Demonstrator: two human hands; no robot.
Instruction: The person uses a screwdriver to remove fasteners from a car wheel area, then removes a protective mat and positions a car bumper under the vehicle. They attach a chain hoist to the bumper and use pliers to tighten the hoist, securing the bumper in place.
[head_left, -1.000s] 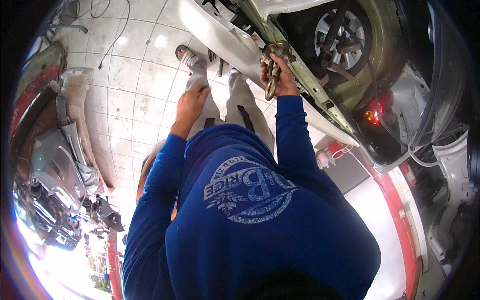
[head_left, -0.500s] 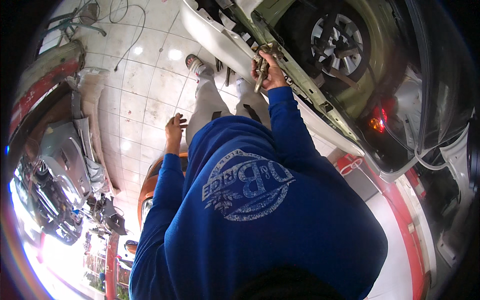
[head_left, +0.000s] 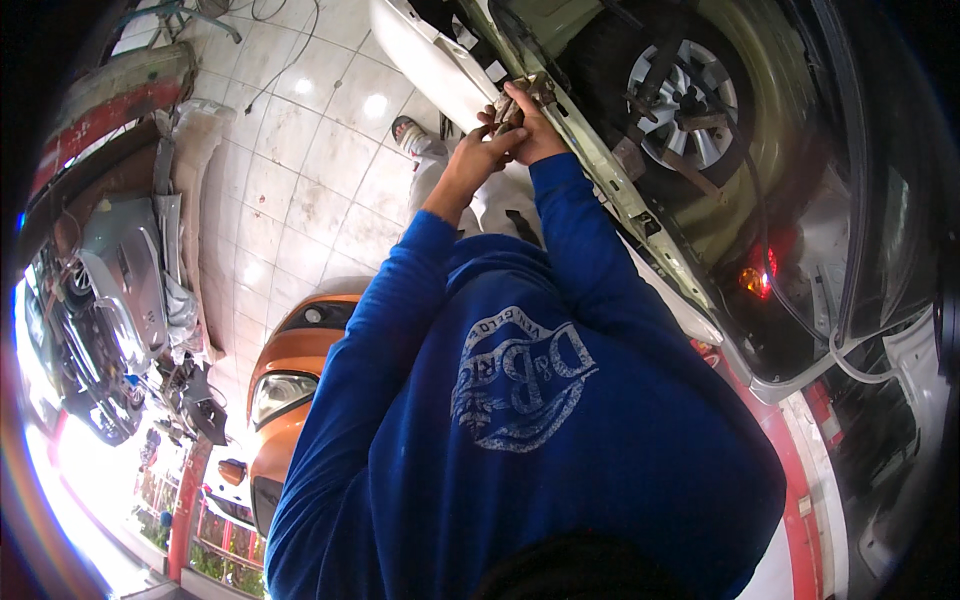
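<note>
A worn metal clamp (head_left: pixel 541 88), rather like locking pliers, sits at the edge of the car's bare body flange (head_left: pixel 615 180). My right hand (head_left: pixel 538 132) is wrapped round it from the right, thumb side up. My left hand (head_left: pixel 472 168) reaches in from the left, its fingers closed on the clamp's lower end and touching the right hand. The fingers hide much of the handles. Beneath the hands hangs a pale bumper (head_left: pixel 425 55) along the car's rear edge.
A wheel (head_left: pixel 690 105) with tools on it lies in the greenish car's boot floor. A lit tail lamp (head_left: pixel 757 275) is at the right. An orange car (head_left: pixel 300 350) stands close at my left. Grey body parts (head_left: pixel 130 270) are stacked farther left. A cable (head_left: pixel 290 65) crosses the tiles.
My left hand has come up from beside my left leg to the clamp. My right hand has stayed on the clamp. The view has shifted a little, showing more of the orange car.
</note>
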